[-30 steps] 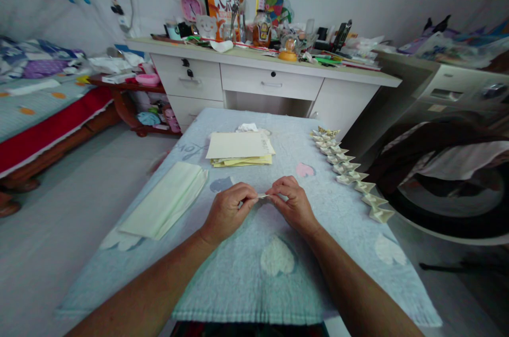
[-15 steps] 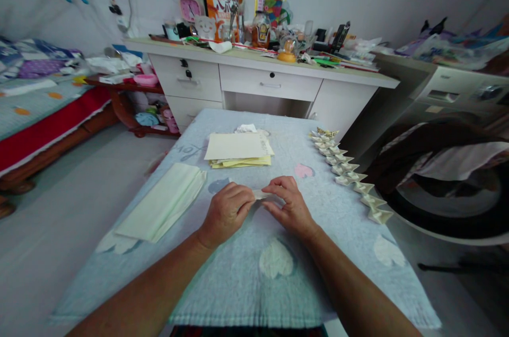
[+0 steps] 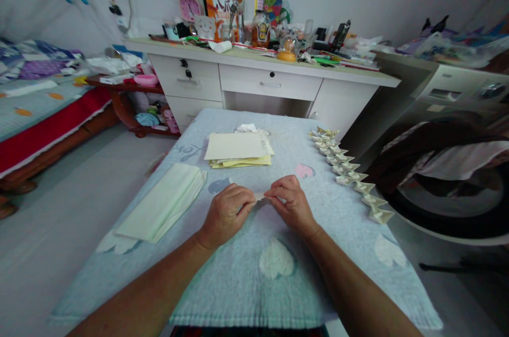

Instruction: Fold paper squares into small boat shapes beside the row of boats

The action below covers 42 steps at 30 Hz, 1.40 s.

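Between my two hands is a small folded piece of whitish paper (image 3: 259, 196), mostly covered by fingers. My left hand (image 3: 230, 210) pinches its left end. The right end is pinched between the thumb and fingers of my right hand (image 3: 291, 203). Beyond them lies a stack of cream and yellow paper sheets (image 3: 238, 146). To the left of my left hand rests a long folded bundle of pale green paper (image 3: 163, 202). A row of folded paper pieces (image 3: 345, 167) with pointed ends runs along the right side of the table.
A pale blue cloth with heart shapes covers the table (image 3: 238, 284). Behind it stands a white desk (image 3: 270, 80) crowded with jars, a clock and an orange bag. A washing machine (image 3: 449, 93) is at the right, a bed (image 3: 51, 93) at the left.
My right thumb and fingers have closed together on the paper's right end; they were farther apart before. My left hand has hardly moved.
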### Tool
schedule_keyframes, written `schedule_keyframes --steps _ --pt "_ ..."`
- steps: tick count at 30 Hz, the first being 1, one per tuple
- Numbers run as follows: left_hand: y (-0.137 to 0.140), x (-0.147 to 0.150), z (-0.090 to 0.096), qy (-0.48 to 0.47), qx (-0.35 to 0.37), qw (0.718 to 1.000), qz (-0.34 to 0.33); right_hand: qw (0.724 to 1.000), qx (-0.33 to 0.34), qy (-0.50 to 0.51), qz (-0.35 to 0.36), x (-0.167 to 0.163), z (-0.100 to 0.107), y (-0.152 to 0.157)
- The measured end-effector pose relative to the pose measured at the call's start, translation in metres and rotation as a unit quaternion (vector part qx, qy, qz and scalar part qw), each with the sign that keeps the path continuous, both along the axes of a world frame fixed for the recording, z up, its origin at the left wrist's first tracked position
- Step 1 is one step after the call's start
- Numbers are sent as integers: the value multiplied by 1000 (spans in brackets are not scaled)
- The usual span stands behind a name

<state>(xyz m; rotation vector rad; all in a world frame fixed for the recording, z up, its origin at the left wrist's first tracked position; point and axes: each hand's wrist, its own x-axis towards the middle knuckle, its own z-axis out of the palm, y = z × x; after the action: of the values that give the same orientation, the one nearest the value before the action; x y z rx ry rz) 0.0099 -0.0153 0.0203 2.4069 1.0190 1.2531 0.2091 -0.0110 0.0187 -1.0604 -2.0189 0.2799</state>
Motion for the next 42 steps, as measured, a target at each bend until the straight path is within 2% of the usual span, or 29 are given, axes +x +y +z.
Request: schedule_keyframes --steps 7,13,17,23,27,33,42 --pt "-1 -3 1 31 23 999 14 1000 10 -13 -4 7 -2 4" --pt "-4 -2 -1 104 96 988 55 1000 -7 -14 -8 11 -7 5" --pt "-6 4 -4 167 126 977 29 999 -49 -19 -8 10 -11 5" --pt "-8 11 -17 252 90 963 -42 992 -99 -68 -33 10 -16 7" --pt "-8 12 -22 251 67 964 -59 990 -99 -93 -32 7 -16 6" --pt "-7 10 -22 227 51 970 -71 988 -93 -124 8 4 -22 7" --pt "-7 10 -20 194 45 976 -83 976 -89 -199 -21 1 -23 7"
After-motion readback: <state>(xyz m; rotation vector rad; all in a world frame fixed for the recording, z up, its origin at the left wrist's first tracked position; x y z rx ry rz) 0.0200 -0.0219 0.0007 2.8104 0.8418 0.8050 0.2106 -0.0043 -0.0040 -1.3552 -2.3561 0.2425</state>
